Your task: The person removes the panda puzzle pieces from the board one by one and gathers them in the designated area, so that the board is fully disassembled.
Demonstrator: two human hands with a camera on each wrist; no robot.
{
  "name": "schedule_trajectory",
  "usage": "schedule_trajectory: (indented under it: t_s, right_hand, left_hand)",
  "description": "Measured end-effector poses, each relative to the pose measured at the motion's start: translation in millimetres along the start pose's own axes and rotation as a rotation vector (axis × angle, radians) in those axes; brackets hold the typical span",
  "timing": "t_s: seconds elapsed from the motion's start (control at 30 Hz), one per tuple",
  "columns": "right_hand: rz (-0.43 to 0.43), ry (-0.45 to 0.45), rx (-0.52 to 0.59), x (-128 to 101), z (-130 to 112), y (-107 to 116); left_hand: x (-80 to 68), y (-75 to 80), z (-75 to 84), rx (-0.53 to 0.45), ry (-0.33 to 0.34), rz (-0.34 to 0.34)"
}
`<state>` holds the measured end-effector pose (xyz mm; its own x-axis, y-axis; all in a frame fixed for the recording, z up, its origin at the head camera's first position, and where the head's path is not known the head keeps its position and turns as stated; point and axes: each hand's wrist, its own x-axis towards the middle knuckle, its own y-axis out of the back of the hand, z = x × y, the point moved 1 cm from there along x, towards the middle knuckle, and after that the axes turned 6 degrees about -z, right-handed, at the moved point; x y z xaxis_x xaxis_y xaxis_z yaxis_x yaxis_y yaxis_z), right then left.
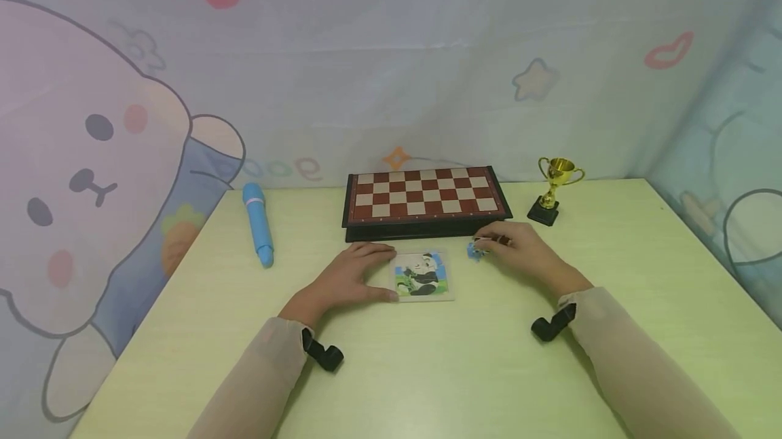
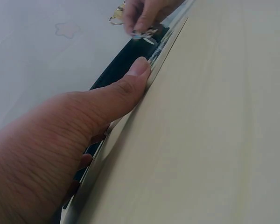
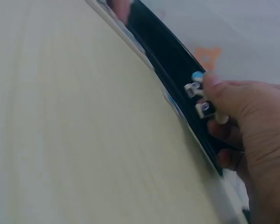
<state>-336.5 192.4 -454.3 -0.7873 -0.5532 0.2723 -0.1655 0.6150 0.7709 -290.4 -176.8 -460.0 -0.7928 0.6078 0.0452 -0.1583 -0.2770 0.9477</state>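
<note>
A square panda picture puzzle (image 1: 421, 276) in a pale frame lies on the table, in front of a folded chessboard. My left hand (image 1: 354, 279) holds its left side, with the thumb at the near corner and a finger at the far corner. In the left wrist view the thumb (image 2: 139, 67) presses along the frame's edge. To the right of the puzzle, my right hand (image 1: 519, 252) pinches small puzzle pieces (image 3: 203, 108) between thumb and fingers. These show blue, white and black; the fingers partly hide them.
The chessboard box (image 1: 424, 198), red-brown and white with black sides, stands behind the puzzle. At back right is a gold trophy cup (image 1: 552, 184) on a black base. A blue microphone-shaped stick (image 1: 258, 222) lies at left. A printed cloth (image 1: 366, 66) hangs behind the table.
</note>
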Motion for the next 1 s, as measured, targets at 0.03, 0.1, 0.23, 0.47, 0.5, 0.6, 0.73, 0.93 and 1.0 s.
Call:
schedule_trajectory:
  t_s: [0.03, 0.1, 0.23, 0.47, 0.5, 0.6, 0.73, 0.93, 1.0]
  right_hand:
    - [0.001, -0.03, -0.005, -6, 8, 4]
    - [0.005, -0.083, -0.011, -16, 21, 11]
    - [0.013, -0.123, -0.017, -27, 36, 19]
    - [0.019, -0.057, -0.059, -25, 37, 17]
    - [0.02, -0.06, -0.066, -25, 36, 16]
    - [0.023, -0.07, -0.079, -23, 34, 14]
    - [0.018, -0.075, -0.076, -23, 30, 14]
    - [0.017, -0.084, -0.07, -23, 28, 13]
    - [0.018, -0.085, -0.069, -23, 27, 13]
  left_hand:
    - [0.0, 0.2, 0.0, 0.001, -0.001, 0.001]
    - [-0.2, 0.8, 0.1, 0.003, -0.002, 0.003]
    - [-0.5, 2.4, 0.2, 0.002, 0.007, 0.0]
    - [0.6, 1.1, 0.6, -0.023, 0.005, -0.002]
    - [1.1, 0.3, 0.1, -0.014, 0.008, -0.004]
    - [1.2, -1.0, -0.8, -0.008, 0.013, -0.006]
    - [1.0, -1.2, -1.2, -0.016, 0.014, -0.007]
    - [0.7, -1.1, -1.4, -0.01, 0.018, -0.008]
    - [0.6, -1.0, -1.2, -0.009, 0.018, -0.008]
